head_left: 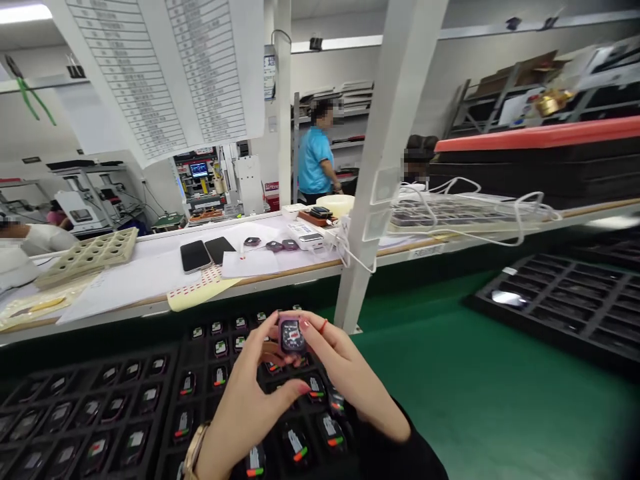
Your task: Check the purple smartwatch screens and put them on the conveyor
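Observation:
A smartwatch (291, 337) with a purple case and a lit round dial is held up between both hands, above a black compartment tray (203, 393) of similar watches. My right hand (336, 353) grips it from the right, its thumb on the edge of the screen and its fingers behind the top. From the left, my left hand (250, 387) supports the case with its fingers, while its thumb stands apart below. A brownish band (270, 352) shows at the watch's lower left. Part of the fingers behind the case is hidden.
A second black tray (80, 417) with watches lies at left. On the green bench (430, 380), a black tray (565, 303) sits at right. A white post (385, 153) rises ahead beside a shelf holding phones (195, 256) and cables (520, 220). Another person (316, 160) stands beyond.

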{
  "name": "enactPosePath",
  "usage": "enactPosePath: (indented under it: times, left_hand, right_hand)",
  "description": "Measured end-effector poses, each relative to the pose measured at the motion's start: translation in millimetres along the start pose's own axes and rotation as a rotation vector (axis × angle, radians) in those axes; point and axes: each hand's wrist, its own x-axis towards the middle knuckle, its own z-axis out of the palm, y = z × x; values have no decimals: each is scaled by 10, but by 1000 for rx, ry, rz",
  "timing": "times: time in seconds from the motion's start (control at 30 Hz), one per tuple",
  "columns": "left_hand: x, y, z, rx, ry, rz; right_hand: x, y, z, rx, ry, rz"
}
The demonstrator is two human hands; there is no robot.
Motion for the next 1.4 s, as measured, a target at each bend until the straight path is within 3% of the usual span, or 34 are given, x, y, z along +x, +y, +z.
enactPosePath:
  times: [0.1,0.33,0.5,0.77,0.9,1.4]
  left_hand:
    - [30,-11,-75,-32,13,5]
    - [88,-18,-136,105,-19,82]
    - [106,-42,-115,22,-25,94]
    - [122,-63,-163,-162,74,53]
    - [126,-48,-167,-197,84,59]
    - [115,-22,-164,-164,89,72]
  right_hand:
    - [35,15,48,-46,-46,-36]
    - [29,125,12,-140,26,-59]
    - [19,161,-52,-221,49,-101]
    - [-29,72,-138,-522,-122,-424]
    - [-27,70,-105,-589,-102,-485]
    - [-14,118,-118,-630,-110,-452]
